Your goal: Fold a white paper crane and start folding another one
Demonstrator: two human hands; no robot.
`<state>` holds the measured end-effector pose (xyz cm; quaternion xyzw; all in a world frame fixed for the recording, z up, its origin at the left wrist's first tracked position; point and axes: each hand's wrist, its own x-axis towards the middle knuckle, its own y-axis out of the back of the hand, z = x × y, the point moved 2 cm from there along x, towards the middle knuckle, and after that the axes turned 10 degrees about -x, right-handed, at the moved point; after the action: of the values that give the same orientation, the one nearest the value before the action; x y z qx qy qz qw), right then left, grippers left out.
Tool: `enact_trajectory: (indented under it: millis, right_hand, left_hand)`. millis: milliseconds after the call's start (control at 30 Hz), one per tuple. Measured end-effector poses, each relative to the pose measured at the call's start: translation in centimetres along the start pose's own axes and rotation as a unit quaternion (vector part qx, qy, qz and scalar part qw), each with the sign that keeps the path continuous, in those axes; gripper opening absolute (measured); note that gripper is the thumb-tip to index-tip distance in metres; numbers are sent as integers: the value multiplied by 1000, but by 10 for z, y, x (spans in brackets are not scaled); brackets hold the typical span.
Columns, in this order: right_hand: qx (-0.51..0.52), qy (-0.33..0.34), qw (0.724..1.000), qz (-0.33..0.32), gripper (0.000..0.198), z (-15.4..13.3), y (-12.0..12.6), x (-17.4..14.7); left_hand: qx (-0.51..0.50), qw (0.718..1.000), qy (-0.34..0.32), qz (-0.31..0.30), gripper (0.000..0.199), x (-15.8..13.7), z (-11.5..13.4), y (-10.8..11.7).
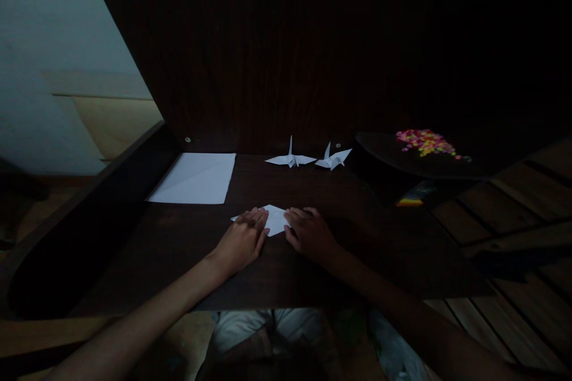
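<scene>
Left hand [241, 242] and right hand [310, 233] lay flat, fingers [259, 217] spread, gripping nothing, pressing folded paper [276, 218] onto bench [179, 238]. Paper partly under fingertips, between hands. Risk: uneven pressure could let paper slide, skewing crease. Two cranes [290, 159] stood beyond fingers.

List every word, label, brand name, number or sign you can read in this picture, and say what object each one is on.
None: no readable text shows anywhere.
The folded paper under the left hand and right hand is blank white.
The flat sheet and the two paper cranes carry no print.
The heap of small coloured pieces and the striped item are too small and dark to tell.
</scene>
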<state>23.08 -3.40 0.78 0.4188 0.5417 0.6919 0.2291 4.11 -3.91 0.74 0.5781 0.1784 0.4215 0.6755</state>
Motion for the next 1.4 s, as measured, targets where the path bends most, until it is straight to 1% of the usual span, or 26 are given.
enact_trajectory:
  millis: [67, 167, 333, 433, 533, 667, 767, 867, 933, 1100, 1167, 1233, 1300, 1333, 1400]
  right_hand:
    - [0, -9, 1000, 3, 26, -1, -1, -1]
    - [-5, -15, 1000, 7, 28, -1, -3, -2]
    - [-13, -18, 1000, 8, 45, -3, -3, 1]
    - [-20, 5, 1000, -5, 51, -5, -2, 3]
    - [-22, 41, 999, -11, 53, -4, -3, 3]
    - [11, 85, 996, -21, 59, -2, -11, 4]
    - [31, 103, 994, -34, 63, 0, -15, 5]
    - [28, 115, 992, -34, 61, 0, -16, 7]
    - [24, 122, 992, -33, 60, 0, -16, 8]
    - [19, 129, 991, -35, 59, 0, -17, 8]
    - [21, 133, 990, -31, 58, 0, -18, 8]
    - [27, 135, 990, -26, 58, 1, -21, 8]
    - [36, 134, 990, -23, 59, 2, -23, 7]
    - [40, 133, 990, -21, 59, 3, -23, 7]
    - [49, 133, 990, -18, 58, 4, -24, 6]
  left_hand:
    - [-10, 1000, 14, -9, 42, -1, -4, 4]
    - [-12, 999, 51, -14, 48, -3, -10, 10]
    - [-56, 996, 65, 0, 62, -7, -17, 15]
    - [-81, 994, 70, 11, 68, -7, -24, 13]
    - [-116, 990, 70, 38, 71, -7, -31, 9]
    - [-138, 986, 64, 72, 74, -7, -38, 4]
    - [-136, 986, 59, 81, 74, -8, -40, 3]
    - [-116, 988, 60, 80, 71, -10, -39, 3]
    - [-92, 990, 67, 79, 69, -11, -39, 4]
    - [-46, 991, 96, 86, 73, -13, -40, 4]
    - [-54, 992, 72, 90, 66, -12, -38, 6]
    - [-78, 994, 14, 79, 50, -10, -33, 8]
    - [-102, 992, -56, 44, 37, -7, -26, 9]
    - [-110, 990, -83, 21, 35, -5, -23, 10]
    - [-123, 986, -109, -17, 35, -2, -20, 11]
